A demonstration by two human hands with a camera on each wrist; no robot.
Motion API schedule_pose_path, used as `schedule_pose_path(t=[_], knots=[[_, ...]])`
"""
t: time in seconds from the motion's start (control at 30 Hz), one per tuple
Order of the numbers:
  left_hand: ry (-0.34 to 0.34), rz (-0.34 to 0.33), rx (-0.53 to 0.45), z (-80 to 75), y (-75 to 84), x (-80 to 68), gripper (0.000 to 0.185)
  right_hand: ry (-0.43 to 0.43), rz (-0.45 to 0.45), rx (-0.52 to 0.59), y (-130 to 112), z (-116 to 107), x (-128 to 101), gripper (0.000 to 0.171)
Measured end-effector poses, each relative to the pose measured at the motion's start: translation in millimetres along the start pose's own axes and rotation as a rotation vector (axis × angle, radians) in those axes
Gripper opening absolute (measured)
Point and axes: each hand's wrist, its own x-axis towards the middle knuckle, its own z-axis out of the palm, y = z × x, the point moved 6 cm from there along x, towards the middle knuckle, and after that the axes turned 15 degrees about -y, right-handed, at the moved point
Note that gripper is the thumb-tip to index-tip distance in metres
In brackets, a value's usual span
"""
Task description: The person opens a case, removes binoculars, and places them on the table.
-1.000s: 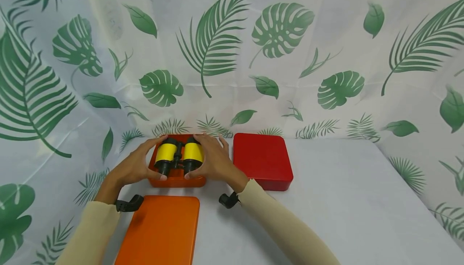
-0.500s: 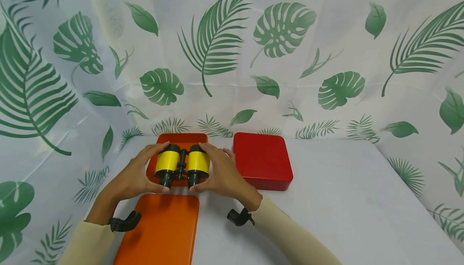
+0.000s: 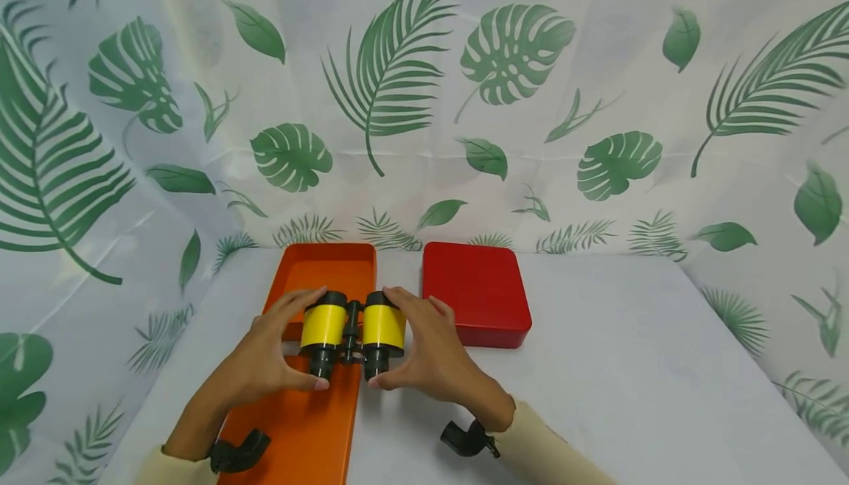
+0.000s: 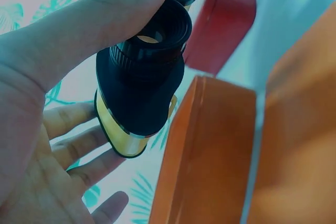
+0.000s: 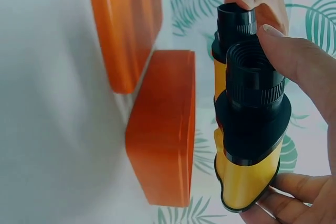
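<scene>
Head view: I see both hands on the binoculars (image 3: 353, 331), left hand (image 3: 265, 363) clasping the left barrel, right hand (image 3: 434, 360) clasping the right one, thumbs at the eyepiece end, fingers curled over the far end. Binoculars are a toy-looking pair, yellow barrels, black eyepieces, black objective rings and black centre hinge. They sit in the air over the gap between the open orange box (image 3: 325, 278) and the orange lid (image 3: 298, 426) lying flat nearer me. Red box (image 3: 474, 290) is closed, just right of the orange box, all on the white table (image 3: 630, 367). Leaf-print cloth (image 3: 424, 87) behind. Left wrist view: thumb tip of left hand (image 4: 47, 114) presses the black eyepiece rim, fingers wrap under the yellow band of the binoculars (image 4: 142, 82); orange box (image 4: 210, 156) below. Right wrist view: right hand (image 5: 304, 103) grips the binoculars (image 5: 249, 129) with thumb on the ribbed eyepiece, fingers under the yellow body; orange box (image 5: 165, 127) and orange lid (image 5: 126, 19) beside.
</scene>
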Motion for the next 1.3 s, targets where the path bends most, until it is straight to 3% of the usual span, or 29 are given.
schedule_pose_path(t=[0.27, 0.73, 1.03, 1.3], knots=[[0.044, -0.025, 0.103, 23.3, 12.1, -7.3, 0.121, -0.006, 0.047, 0.017, 7.9, 4.2, -30.7, 0.121], [0.012, -0.076, 0.2, 68.1, 27.3, -14.9, 0.128, -0.029, 0.154, -0.031, 25.6, 18.2, -79.7, 0.125], [-0.022, -0.116, 0.127, 94.3, 27.0, -8.2, 0.126, -0.059, 0.19, -0.042, 36.4, 20.8, -96.5, 0.126], [-0.035, -0.102, 0.129, 115.6, 24.3, -4.2, 0.122, -0.068, 0.194, -0.046, 44.8, 23.7, -108.1, 0.125]])
